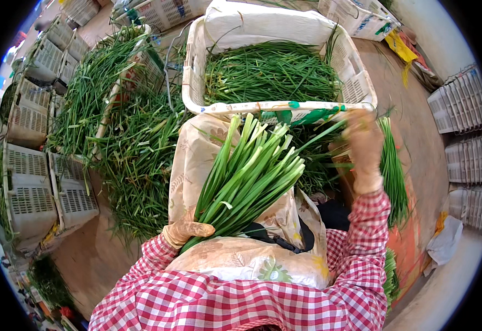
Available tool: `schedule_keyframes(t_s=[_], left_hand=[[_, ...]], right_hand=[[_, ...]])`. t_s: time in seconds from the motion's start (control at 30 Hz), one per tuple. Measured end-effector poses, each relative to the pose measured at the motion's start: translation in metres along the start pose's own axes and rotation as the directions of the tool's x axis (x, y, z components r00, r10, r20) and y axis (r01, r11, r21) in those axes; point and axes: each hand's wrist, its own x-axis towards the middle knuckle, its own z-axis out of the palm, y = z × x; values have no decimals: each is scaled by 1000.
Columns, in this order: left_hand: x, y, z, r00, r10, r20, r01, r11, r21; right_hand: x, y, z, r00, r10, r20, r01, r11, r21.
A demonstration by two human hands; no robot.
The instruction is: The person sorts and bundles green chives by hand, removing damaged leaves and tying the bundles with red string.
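My left hand (188, 227), low and left of the middle, is closed around the leafy lower end of a thick bunch of garlic chives (252, 171). The bunch slants up and right over the apron on my lap, its pale cut ends fanned out at the top. My right hand (364, 144) is raised to the right of the bunch and smeared by motion. A green chive stalk (325, 135) runs from the bunch's pale ends to its fingertips, which look pinched on it. Another bundle of chives (391, 172) lies just beyond my right wrist.
Ahead stands a white plastic crate (279, 106) holding loose chives (274, 74). A heap of chives (144, 160) spreads over the floor at left, beside an overfull crate (108, 113). Stacked crates (28, 182) line the far left; more stacked crates (467, 154) stand by the right wall.
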Motion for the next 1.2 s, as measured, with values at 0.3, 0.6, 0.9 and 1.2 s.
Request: schedule_keyframes(t_s=[0.3, 0.6, 0.9, 1.2], left_hand=[[-14, -53, -61, 968, 105, -230, -200, 874, -443], [0, -40, -68, 974, 189, -124, -194, 980, -34], [8, -36, -50, 953, 100, -287, -170, 958, -232], [11, -14, -44, 940, 287, -187, -234, 937, 260]], right_hand=[[32, 119, -39, 919, 342, -196, -367, 560, -743], [-23, -95, 22, 850, -24, 526, -391, 640, 662], [-55, -107, 41, 975, -97, 202, -10, 881, 472], [-43, -120, 63, 847, -165, 506, 128, 986, 107]])
